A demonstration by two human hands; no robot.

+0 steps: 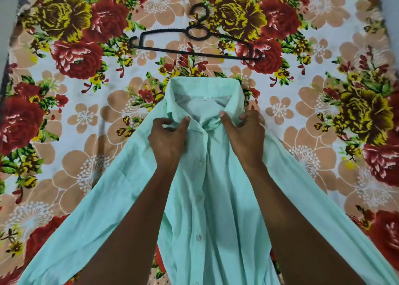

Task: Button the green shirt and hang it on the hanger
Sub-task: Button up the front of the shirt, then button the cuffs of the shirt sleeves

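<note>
Now, hands: our left hand [169,136] and right hand [244,133] pinch the green shirt [207,187] by its collar.
Hanger: we see the black hanger [194,44] lying sideways past the collar, between both hands.

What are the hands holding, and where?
Both the left hand and right hand grip the green shirt at its shoulders, beside the collar.

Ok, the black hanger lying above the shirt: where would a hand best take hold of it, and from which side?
Probably at the neck just below the hook, where the black hanger has a loop, reaching over the collar of the green shirt from the near side. It lies flat on the floral sheet, hook pointing away, so the thin arms offer less to grip.
</note>
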